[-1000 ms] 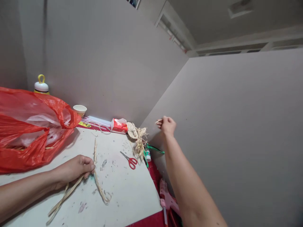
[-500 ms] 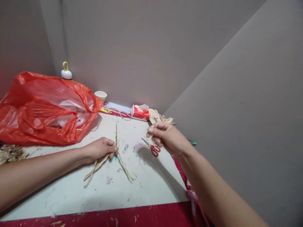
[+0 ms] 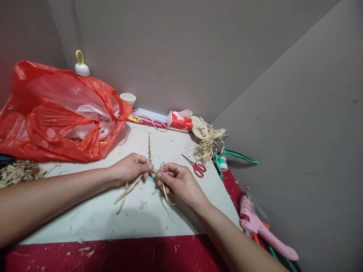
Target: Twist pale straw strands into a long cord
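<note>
Braid (image 3: 150, 146) of straw lies at the middle of the desk (image 3: 93, 223), its thin tip pointing away from the person. The left hand (image 3: 134, 168) pinches its near end between thumb and fingers, with loose strands (image 3: 126, 193) trailing out below that hand. The right hand (image 3: 177, 183), just beside it, has thumb and forefinger pressed together on another strand (image 3: 165, 194), which hangs down past the fingers.

Scissors (image 3: 196, 166) with red handles lie beyond the right hand, blades slightly apart, touching neither hand. Farther right are a straw bundle (image 3: 209, 141), a green-handled tool (image 3: 241, 155) and a small white bottle (image 3: 223, 165); nearer, at the right edge, is a pink glue gun (image 3: 259, 228). Along the back stand a cup (image 3: 128, 99) and a red tissue pack (image 3: 180, 121), with white sticks (image 3: 151, 115) between them. A red bag (image 3: 53, 121) fills the far left, beside straw scraps (image 3: 21, 173).
</note>
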The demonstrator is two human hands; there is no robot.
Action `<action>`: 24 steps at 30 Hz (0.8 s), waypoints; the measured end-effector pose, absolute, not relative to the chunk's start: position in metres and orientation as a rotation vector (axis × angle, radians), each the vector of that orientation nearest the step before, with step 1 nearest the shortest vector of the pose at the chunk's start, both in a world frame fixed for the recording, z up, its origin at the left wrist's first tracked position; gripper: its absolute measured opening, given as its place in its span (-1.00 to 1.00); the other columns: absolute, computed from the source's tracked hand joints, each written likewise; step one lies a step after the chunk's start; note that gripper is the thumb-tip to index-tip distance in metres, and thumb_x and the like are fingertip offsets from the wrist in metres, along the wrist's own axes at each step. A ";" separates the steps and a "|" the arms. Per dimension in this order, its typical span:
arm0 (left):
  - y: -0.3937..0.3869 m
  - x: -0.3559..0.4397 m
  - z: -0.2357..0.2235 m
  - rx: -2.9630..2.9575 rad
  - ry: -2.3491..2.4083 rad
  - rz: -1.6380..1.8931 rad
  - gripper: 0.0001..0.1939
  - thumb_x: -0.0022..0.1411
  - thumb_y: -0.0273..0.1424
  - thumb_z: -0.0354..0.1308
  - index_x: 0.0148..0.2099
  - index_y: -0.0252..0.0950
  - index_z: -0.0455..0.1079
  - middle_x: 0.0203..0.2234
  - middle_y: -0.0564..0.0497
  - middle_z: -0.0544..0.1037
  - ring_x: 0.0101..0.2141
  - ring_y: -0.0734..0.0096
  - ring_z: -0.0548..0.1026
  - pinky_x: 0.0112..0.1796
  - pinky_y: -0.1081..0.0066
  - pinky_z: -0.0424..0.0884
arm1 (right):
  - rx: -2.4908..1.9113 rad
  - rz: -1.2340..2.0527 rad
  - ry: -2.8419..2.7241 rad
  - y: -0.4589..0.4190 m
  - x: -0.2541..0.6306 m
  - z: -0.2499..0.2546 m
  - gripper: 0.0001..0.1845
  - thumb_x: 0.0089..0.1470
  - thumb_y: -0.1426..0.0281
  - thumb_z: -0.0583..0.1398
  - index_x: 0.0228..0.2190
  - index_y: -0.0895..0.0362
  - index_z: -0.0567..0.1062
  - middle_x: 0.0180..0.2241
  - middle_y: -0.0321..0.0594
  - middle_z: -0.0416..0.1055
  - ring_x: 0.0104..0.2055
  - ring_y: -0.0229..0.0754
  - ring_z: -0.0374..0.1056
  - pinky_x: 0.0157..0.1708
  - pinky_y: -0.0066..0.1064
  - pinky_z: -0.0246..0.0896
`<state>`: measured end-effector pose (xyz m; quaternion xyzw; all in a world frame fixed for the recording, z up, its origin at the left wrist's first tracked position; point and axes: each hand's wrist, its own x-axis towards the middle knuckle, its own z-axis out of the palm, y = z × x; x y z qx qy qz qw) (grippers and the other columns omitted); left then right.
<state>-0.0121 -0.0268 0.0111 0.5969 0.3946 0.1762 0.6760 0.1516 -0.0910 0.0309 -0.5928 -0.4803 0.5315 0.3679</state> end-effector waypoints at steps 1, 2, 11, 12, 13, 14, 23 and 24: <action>-0.027 -0.012 0.011 1.349 0.890 0.399 -0.69 0.09 -0.17 0.13 -0.48 -0.34 0.34 -0.75 0.17 0.28 -0.74 0.66 0.00 -0.65 0.48 -0.17 | -1.532 1.351 -1.229 -0.092 0.151 0.029 -0.75 -0.09 0.25 0.23 -0.52 0.19 0.37 -0.65 -0.34 0.36 -0.73 -0.42 0.07 -0.75 -0.57 -0.08; -0.027 -0.012 0.012 1.357 0.894 0.400 -0.68 0.09 -0.17 0.12 -0.50 -0.33 0.33 -0.78 0.18 0.23 -0.74 0.66 -0.01 -0.66 0.48 -0.18 | -1.542 1.337 -1.229 -0.092 0.150 0.026 -0.75 -0.08 0.24 0.22 -0.53 0.19 0.37 -0.66 -0.34 0.35 -0.73 -0.42 0.07 -0.75 -0.57 -0.08; -0.028 -0.012 0.014 1.394 0.937 0.399 -0.63 0.10 -0.14 0.10 -0.56 -0.33 0.31 -0.84 0.20 0.11 -0.76 0.65 -0.05 -0.67 0.46 -0.22 | -1.593 1.197 -1.371 -0.091 0.148 0.017 -0.78 -0.06 0.32 0.18 -0.61 0.17 0.32 -0.71 -0.36 0.24 -0.67 -0.40 0.03 -0.67 -0.55 -0.11; -0.028 -0.012 0.015 1.395 0.944 0.395 -0.62 0.10 -0.13 0.11 -0.57 -0.33 0.30 -0.85 0.20 0.09 -0.76 0.65 -0.04 -0.66 0.47 -0.22 | -1.607 1.174 -1.392 -0.091 0.148 0.017 -0.78 -0.08 0.34 0.17 -0.63 0.16 0.30 -0.72 -0.38 0.21 -0.67 -0.40 0.02 -0.67 -0.55 -0.13; -0.029 -0.012 0.016 1.395 0.952 0.389 -0.61 0.10 -0.13 0.11 -0.58 -0.33 0.29 -0.86 0.20 0.08 -0.75 0.65 -0.04 -0.66 0.47 -0.21 | -1.626 1.140 -1.413 -0.091 0.148 0.016 -0.78 -0.09 0.36 0.16 -0.65 0.15 0.28 -0.72 -0.40 0.17 -0.67 -0.40 0.00 -0.67 -0.54 -0.13; -0.029 -0.011 0.017 1.395 0.960 0.383 -0.61 0.10 -0.13 0.10 -0.59 -0.32 0.28 -0.86 0.21 0.07 -0.76 0.65 -0.05 -0.66 0.47 -0.21 | -1.648 1.098 -1.438 -0.092 0.147 0.016 -0.79 -0.11 0.38 0.15 -0.67 0.14 0.26 -0.73 -0.41 0.14 -0.67 -0.40 -0.01 -0.67 -0.54 -0.13; -0.031 -0.009 0.017 1.404 0.947 0.420 -0.63 0.09 -0.17 0.10 -0.61 -0.32 0.27 -0.85 0.22 0.06 -0.73 0.64 -0.05 -0.65 0.49 -0.16 | -1.697 0.883 -1.479 -0.086 0.137 0.010 -0.78 -0.12 0.39 0.12 -0.70 0.13 0.24 -0.75 -0.42 0.09 -0.67 -0.39 -0.03 -0.68 -0.54 -0.15; -0.030 -0.009 0.015 1.415 0.950 0.423 -0.64 0.09 -0.18 0.10 -0.61 -0.32 0.28 -0.85 0.22 0.07 -0.73 0.64 -0.05 -0.65 0.49 -0.16 | -1.686 0.893 -1.442 -0.086 0.135 0.010 -0.77 -0.11 0.38 0.13 -0.70 0.13 0.24 -0.75 -0.42 0.08 -0.68 -0.39 -0.04 -0.69 -0.55 -0.16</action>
